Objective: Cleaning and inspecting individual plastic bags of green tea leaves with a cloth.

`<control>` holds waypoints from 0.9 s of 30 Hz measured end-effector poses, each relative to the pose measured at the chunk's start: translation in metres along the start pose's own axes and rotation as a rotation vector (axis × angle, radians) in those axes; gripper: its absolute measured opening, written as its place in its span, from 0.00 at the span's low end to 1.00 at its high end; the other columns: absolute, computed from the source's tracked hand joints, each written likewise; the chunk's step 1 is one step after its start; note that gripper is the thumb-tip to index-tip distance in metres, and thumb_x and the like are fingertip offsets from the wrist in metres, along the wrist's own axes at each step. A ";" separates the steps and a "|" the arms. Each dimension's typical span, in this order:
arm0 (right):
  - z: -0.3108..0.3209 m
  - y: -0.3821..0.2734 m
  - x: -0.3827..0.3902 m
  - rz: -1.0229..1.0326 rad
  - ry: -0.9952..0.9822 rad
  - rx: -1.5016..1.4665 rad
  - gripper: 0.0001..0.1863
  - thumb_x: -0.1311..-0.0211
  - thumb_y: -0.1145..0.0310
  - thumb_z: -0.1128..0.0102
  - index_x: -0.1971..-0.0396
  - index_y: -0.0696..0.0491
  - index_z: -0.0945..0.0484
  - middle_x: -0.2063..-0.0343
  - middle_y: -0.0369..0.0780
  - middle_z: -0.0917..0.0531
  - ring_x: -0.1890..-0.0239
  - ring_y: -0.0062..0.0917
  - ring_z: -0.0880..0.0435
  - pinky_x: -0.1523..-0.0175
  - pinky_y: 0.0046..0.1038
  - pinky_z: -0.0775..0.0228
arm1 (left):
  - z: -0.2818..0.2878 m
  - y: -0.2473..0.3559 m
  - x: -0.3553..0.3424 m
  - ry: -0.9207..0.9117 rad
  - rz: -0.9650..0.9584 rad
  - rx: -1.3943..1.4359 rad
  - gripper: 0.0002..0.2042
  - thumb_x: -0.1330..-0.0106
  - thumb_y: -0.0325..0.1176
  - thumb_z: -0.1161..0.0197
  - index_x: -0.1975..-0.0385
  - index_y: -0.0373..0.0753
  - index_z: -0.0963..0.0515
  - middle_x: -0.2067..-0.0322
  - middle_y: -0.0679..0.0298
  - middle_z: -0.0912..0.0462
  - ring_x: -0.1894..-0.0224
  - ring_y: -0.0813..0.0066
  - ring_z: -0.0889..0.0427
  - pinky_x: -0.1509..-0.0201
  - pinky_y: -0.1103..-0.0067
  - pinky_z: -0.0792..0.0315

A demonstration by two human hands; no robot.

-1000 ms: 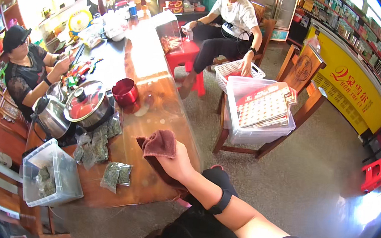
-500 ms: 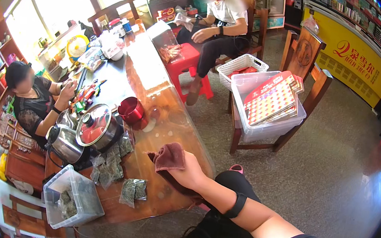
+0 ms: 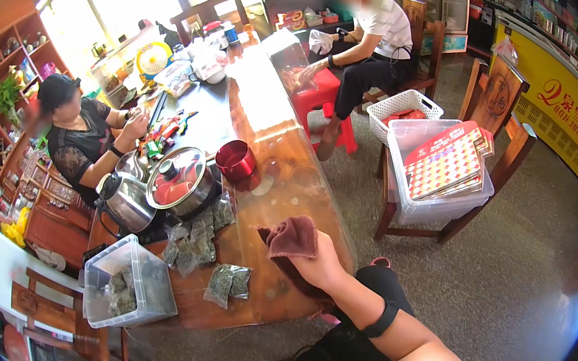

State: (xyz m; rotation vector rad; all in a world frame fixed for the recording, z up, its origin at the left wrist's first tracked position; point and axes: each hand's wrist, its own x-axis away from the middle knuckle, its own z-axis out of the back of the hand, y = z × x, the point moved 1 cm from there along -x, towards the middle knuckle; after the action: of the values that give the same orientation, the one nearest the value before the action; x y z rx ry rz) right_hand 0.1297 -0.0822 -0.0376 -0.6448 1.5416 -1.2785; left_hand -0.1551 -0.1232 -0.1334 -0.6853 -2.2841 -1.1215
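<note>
My right hand [image 3: 322,262] is closed on a brown cloth [image 3: 294,239] at the near corner of the wooden table [image 3: 285,180], my forearm reaching in from the lower right. To the left of the cloth lie small plastic bags of dark green dried material [image 3: 226,284] and a clear plastic bin [image 3: 130,284] holding more. Farther up are a red metal pot [image 3: 233,168], a lidded steel pot [image 3: 180,182] and a steel kettle [image 3: 131,206]. My left hand is out of view.
A co-worker [image 3: 81,137] handles something small left of the table; another [image 3: 383,30] sits beside a red stool [image 3: 322,87]. A chair [image 3: 481,200] carries a plastic tub [image 3: 430,205] of red printed boards. A white basket [image 3: 406,105] and yellow freezer [image 3: 551,104] stand behind.
The whole scene has shifted right in the picture as my view swung left. The seated co-worker has leaned over toward the box on the red stool. The cloth stays in my right hand.
</note>
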 end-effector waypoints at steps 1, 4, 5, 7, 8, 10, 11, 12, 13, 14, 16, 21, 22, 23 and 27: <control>0.002 -0.004 -0.002 -0.040 -0.009 0.017 0.14 0.53 0.64 0.42 0.65 0.53 0.28 0.71 0.46 0.24 0.65 0.42 0.25 0.63 0.30 0.33 | 0.003 0.001 -0.001 -0.003 -0.005 0.000 0.24 0.41 0.40 0.50 0.49 0.32 0.43 0.50 0.58 0.41 0.49 0.70 0.40 0.49 0.75 0.41; 0.002 -0.002 -0.001 -0.053 -0.028 0.024 0.14 0.52 0.64 0.42 0.65 0.53 0.28 0.71 0.46 0.24 0.65 0.41 0.25 0.63 0.30 0.33 | 0.002 0.001 -0.003 -0.007 -0.011 0.002 0.24 0.41 0.40 0.49 0.49 0.32 0.44 0.49 0.58 0.41 0.49 0.70 0.41 0.48 0.75 0.42; 0.002 -0.001 -0.002 -0.024 -0.024 0.015 0.14 0.52 0.64 0.43 0.65 0.53 0.29 0.70 0.46 0.23 0.65 0.41 0.25 0.62 0.30 0.33 | 0.003 0.001 -0.002 -0.004 -0.011 0.005 0.25 0.41 0.40 0.49 0.49 0.32 0.44 0.49 0.58 0.41 0.49 0.70 0.41 0.48 0.75 0.42; 0.002 -0.003 -0.002 -0.024 -0.025 0.029 0.14 0.52 0.64 0.43 0.65 0.53 0.28 0.70 0.46 0.23 0.65 0.41 0.25 0.62 0.30 0.33 | 0.004 0.001 -0.002 -0.008 -0.012 0.005 0.25 0.41 0.40 0.49 0.49 0.32 0.45 0.49 0.58 0.42 0.48 0.70 0.41 0.48 0.75 0.42; 0.002 -0.005 -0.003 -0.024 -0.018 0.039 0.14 0.52 0.64 0.43 0.65 0.53 0.28 0.70 0.46 0.23 0.65 0.40 0.24 0.62 0.30 0.33 | 0.004 0.001 -0.003 -0.013 -0.015 0.004 0.25 0.41 0.40 0.49 0.48 0.32 0.45 0.49 0.58 0.42 0.48 0.70 0.41 0.48 0.75 0.43; 0.001 -0.002 -0.003 -0.022 -0.018 0.040 0.14 0.52 0.64 0.43 0.65 0.53 0.28 0.70 0.45 0.23 0.64 0.40 0.24 0.62 0.30 0.33 | 0.004 0.000 -0.003 -0.017 -0.011 0.001 0.25 0.41 0.41 0.49 0.48 0.32 0.45 0.49 0.58 0.42 0.48 0.69 0.42 0.47 0.75 0.43; 0.001 0.000 -0.002 -0.025 -0.018 0.039 0.14 0.52 0.65 0.43 0.65 0.53 0.28 0.70 0.45 0.23 0.64 0.40 0.24 0.62 0.30 0.33 | 0.005 0.000 -0.004 -0.018 -0.016 0.000 0.25 0.41 0.41 0.49 0.48 0.32 0.45 0.48 0.58 0.43 0.48 0.69 0.42 0.47 0.75 0.43; 0.001 0.000 -0.002 -0.017 -0.021 0.042 0.14 0.52 0.65 0.43 0.65 0.53 0.28 0.70 0.45 0.23 0.64 0.40 0.24 0.62 0.30 0.33 | 0.006 0.002 -0.005 -0.022 -0.019 -0.007 0.26 0.41 0.41 0.49 0.48 0.32 0.45 0.48 0.58 0.43 0.48 0.69 0.42 0.47 0.75 0.43; 0.002 0.001 -0.001 -0.031 -0.026 0.064 0.14 0.52 0.65 0.42 0.64 0.53 0.28 0.70 0.45 0.23 0.64 0.40 0.24 0.62 0.30 0.33 | 0.005 0.000 -0.005 -0.025 -0.016 -0.004 0.26 0.41 0.41 0.49 0.48 0.32 0.46 0.48 0.58 0.43 0.48 0.69 0.42 0.47 0.75 0.44; 0.001 0.002 0.000 -0.044 -0.032 0.084 0.15 0.53 0.65 0.42 0.64 0.54 0.28 0.70 0.45 0.23 0.64 0.39 0.24 0.62 0.29 0.33 | 0.004 -0.002 -0.005 -0.024 -0.015 -0.006 0.26 0.41 0.41 0.49 0.48 0.32 0.46 0.48 0.58 0.43 0.47 0.69 0.43 0.47 0.75 0.44; 0.000 0.004 0.001 -0.038 -0.032 0.057 0.14 0.52 0.66 0.42 0.65 0.54 0.28 0.70 0.45 0.23 0.65 0.38 0.24 0.62 0.29 0.33 | 0.005 -0.004 -0.005 -0.022 -0.018 -0.007 0.26 0.41 0.41 0.49 0.48 0.32 0.46 0.48 0.58 0.44 0.47 0.69 0.43 0.47 0.75 0.44; 0.001 0.001 -0.001 -0.040 -0.017 0.010 0.12 0.53 0.69 0.42 0.66 0.55 0.27 0.71 0.44 0.22 0.66 0.34 0.23 0.62 0.26 0.33 | 0.006 -0.004 -0.007 -0.029 -0.021 -0.010 0.27 0.41 0.42 0.49 0.47 0.31 0.47 0.47 0.58 0.45 0.47 0.69 0.44 0.46 0.75 0.45; 0.003 0.000 -0.001 -0.054 -0.013 0.008 0.12 0.53 0.70 0.42 0.66 0.55 0.27 0.71 0.44 0.22 0.66 0.33 0.22 0.62 0.26 0.33 | 0.006 -0.004 -0.009 -0.039 -0.021 -0.010 0.27 0.41 0.42 0.49 0.47 0.31 0.47 0.47 0.58 0.45 0.46 0.69 0.44 0.46 0.75 0.46; 0.006 -0.001 -0.001 -0.069 -0.007 0.008 0.12 0.53 0.70 0.42 0.66 0.55 0.27 0.71 0.43 0.22 0.66 0.32 0.22 0.62 0.25 0.33 | 0.008 -0.004 -0.011 -0.049 -0.011 -0.016 0.27 0.41 0.42 0.49 0.47 0.31 0.47 0.47 0.58 0.45 0.46 0.69 0.44 0.46 0.75 0.46; -0.002 0.002 -0.001 -0.064 -0.035 0.027 0.12 0.53 0.70 0.41 0.66 0.56 0.27 0.71 0.43 0.22 0.66 0.30 0.22 0.62 0.25 0.33 | 0.004 -0.014 -0.007 -0.030 -0.029 0.002 0.28 0.41 0.42 0.49 0.47 0.31 0.48 0.46 0.58 0.46 0.46 0.69 0.45 0.45 0.75 0.47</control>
State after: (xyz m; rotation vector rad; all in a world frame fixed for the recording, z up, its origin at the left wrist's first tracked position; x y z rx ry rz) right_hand 0.1290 -0.0798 -0.0393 -0.7008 1.4838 -1.3270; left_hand -0.1596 -0.1289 -0.1479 -0.6742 -2.3267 -1.1297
